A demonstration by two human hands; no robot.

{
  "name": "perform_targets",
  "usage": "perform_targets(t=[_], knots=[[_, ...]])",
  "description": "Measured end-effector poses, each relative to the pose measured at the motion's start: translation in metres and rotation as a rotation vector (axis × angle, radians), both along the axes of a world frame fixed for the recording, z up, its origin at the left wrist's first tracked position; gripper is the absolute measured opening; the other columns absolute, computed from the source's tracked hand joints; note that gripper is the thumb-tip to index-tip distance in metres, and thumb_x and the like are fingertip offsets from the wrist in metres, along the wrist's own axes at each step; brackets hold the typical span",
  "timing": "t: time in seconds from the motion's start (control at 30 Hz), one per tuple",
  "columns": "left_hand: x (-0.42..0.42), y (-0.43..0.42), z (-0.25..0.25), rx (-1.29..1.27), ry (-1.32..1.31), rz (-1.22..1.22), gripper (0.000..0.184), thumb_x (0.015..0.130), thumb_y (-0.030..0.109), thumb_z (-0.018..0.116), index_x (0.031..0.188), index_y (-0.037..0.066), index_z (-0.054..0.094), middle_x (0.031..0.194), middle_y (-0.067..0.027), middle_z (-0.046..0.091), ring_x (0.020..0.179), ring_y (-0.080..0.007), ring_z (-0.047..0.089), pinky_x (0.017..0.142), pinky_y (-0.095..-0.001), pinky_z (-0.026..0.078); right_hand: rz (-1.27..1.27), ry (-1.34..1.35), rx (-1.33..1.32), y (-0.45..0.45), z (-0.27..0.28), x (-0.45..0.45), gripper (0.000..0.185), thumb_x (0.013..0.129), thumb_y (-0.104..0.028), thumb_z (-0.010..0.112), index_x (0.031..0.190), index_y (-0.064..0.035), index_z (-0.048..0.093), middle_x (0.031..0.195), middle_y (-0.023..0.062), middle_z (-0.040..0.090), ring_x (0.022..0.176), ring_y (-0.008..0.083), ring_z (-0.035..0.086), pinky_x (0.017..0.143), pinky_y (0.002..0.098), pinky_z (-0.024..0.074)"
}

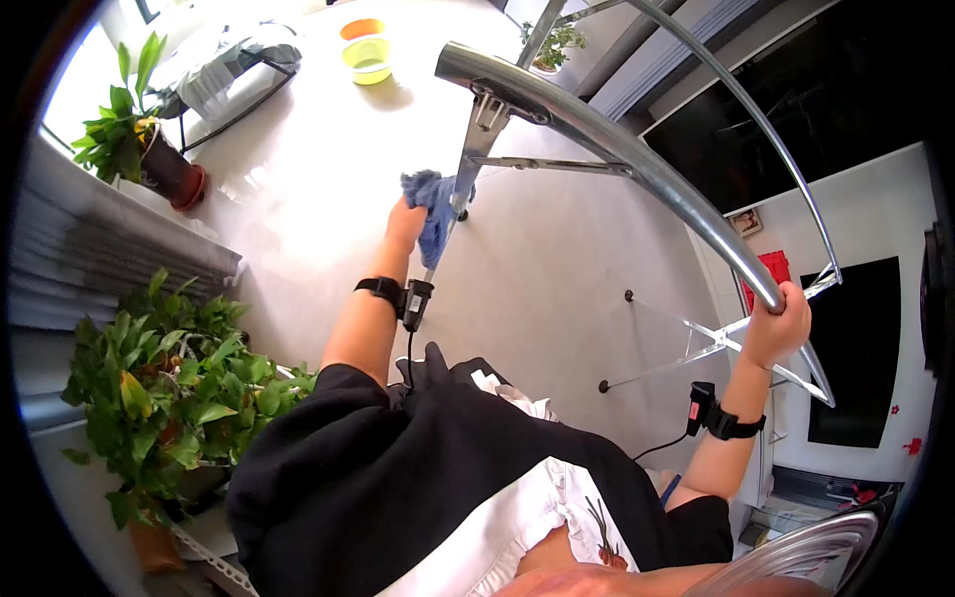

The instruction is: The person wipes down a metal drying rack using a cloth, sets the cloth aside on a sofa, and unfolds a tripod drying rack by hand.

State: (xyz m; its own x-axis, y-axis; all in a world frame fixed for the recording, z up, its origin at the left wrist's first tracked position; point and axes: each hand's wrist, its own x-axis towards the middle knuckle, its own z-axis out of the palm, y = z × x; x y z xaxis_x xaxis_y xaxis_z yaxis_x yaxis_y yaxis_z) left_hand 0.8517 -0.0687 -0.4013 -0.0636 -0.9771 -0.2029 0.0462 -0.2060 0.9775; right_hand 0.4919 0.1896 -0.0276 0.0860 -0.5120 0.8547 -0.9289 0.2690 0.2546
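A silver metal folding rack [637, 164], which looks like a clothes drying rack, stands before me with its thick curved tube slanting across the view. My left hand [406, 221] is closed on a blue cloth [435, 214] and presses it around a flat metal leg of the rack. The cloth hides most of the left fingers. At the tube's lower right end, my right hand [780, 328] is wrapped around the metal. Hinge brackets and a thin brace join the tube to the leg above the cloth.
Leafy plants [179, 398] crowd the left side by a grey curtain [90, 239]. A potted plant [169, 164] stands farther back, near a covered black-framed piece of furniture [229, 80]. Orange and yellow-green basins [368, 62] are on the pale floor [517, 308]. A large dark screen [766, 109] is at right.
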Motion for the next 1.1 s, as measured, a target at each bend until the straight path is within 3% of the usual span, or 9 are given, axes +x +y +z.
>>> perform_targets(t=[0.1,0.23,0.43,0.6,0.7,0.9,0.97,1.03,1.1], knots=[[0.003,0.004,0.040,0.012,0.608,-0.113,0.040,0.085,0.012,0.043,0.123,0.001,0.049,0.111,-0.0081,0.057,0.100,-0.0191,0.056,0.085,-0.0291,0.044,-0.026,-0.008,0.010,0.001,0.000,-0.002,0.032,0.072,-0.031,0.076,0.067,-0.0096,0.052,0.060,0.0066,0.052,0.055,0.0287,0.050,0.051,0.0373,0.0387],[-0.023,0.001,0.100,-0.083,0.914,-0.228,0.031,0.090,0.017,0.046,0.119,0.006,0.048,0.109,-0.0076,0.058,0.094,-0.0182,0.057,0.081,-0.0296,0.046,-0.072,-0.031,0.034,0.004,-0.002,-0.005,0.025,0.070,-0.025,0.075,0.072,-0.0103,0.054,0.065,0.0058,0.055,0.060,0.0286,0.053,0.054,0.0372,0.0416],[-0.060,-0.020,0.090,-0.293,0.595,-0.225,0.024,0.088,0.016,0.054,0.109,0.005,0.050,0.101,-0.0044,0.056,0.088,-0.0119,0.053,0.075,-0.0248,0.045,-0.025,-0.009,-0.014,0.001,-0.001,-0.004,0.035,0.070,-0.032,0.077,0.065,-0.0109,0.050,0.058,0.0045,0.051,0.053,0.0264,0.049,0.049,0.0358,0.0376],[-0.061,-0.043,0.031,0.037,0.729,-0.302,0.035,0.090,0.040,0.048,0.103,0.008,0.055,0.092,-0.0028,0.060,0.081,-0.0136,0.056,0.067,-0.0264,0.045,-0.015,0.012,-0.028,0.001,-0.003,-0.007,0.036,0.067,-0.031,0.080,0.064,-0.0113,0.050,0.057,0.0044,0.050,0.051,0.0261,0.047,0.047,0.0343,0.0363],[-0.056,-0.060,0.016,0.127,0.498,-0.469,0.034,0.093,0.035,0.043,0.105,0.005,0.054,0.095,-0.0076,0.060,0.087,-0.0202,0.058,0.078,-0.0335,0.047,0.000,-0.010,-0.021,0.001,-0.002,-0.010,0.035,0.067,-0.029,0.080,0.066,-0.0105,0.050,0.057,0.0045,0.049,0.050,0.0254,0.046,0.048,0.0333,0.0365],[-0.054,-0.067,-0.019,0.059,-0.344,-0.373,0.039,0.090,0.040,0.048,0.101,0.004,0.059,0.084,-0.0046,0.061,0.078,-0.0156,0.057,0.065,-0.0278,0.045,-0.005,0.009,0.009,0.001,0.000,-0.009,0.036,0.064,-0.029,0.082,0.066,-0.0114,0.051,0.056,0.0038,0.049,0.050,0.0250,0.046,0.047,0.0328,0.0359],[-0.046,-0.060,-0.050,0.192,-0.211,-0.080,0.037,0.090,0.037,0.048,0.101,0.004,0.059,0.083,-0.0044,0.061,0.077,-0.0158,0.058,0.064,-0.0280,0.045,-0.002,0.008,0.004,0.001,-0.001,-0.010,0.035,0.064,-0.028,0.082,0.067,-0.0117,0.051,0.056,0.0037,0.049,0.050,0.0249,0.047,0.048,0.0327,0.0359],[-0.048,-0.038,-0.046,0.179,0.363,0.214,0.030,0.089,0.030,0.049,0.104,0.006,0.058,0.085,-0.0018,0.060,0.077,-0.0139,0.056,0.063,-0.0272,0.043,0.011,0.040,-0.015,-0.001,0.000,-0.008,0.035,0.063,-0.027,0.082,0.067,-0.0118,0.051,0.057,0.0037,0.049,0.050,0.0248,0.047,0.048,0.0328,0.0360],[-0.048,-0.025,-0.025,0.308,0.539,0.224,0.026,0.092,0.029,0.046,0.108,0.010,0.055,0.095,-0.0052,0.061,0.077,-0.0169,0.055,0.070,-0.0282,0.044,0.004,0.037,-0.017,0.000,0.000,-0.010,0.035,0.063,-0.028,0.083,0.067,-0.0120,0.052,0.056,0.0030,0.050,0.049,0.0240,0.047,0.047,0.0324,0.0356]])
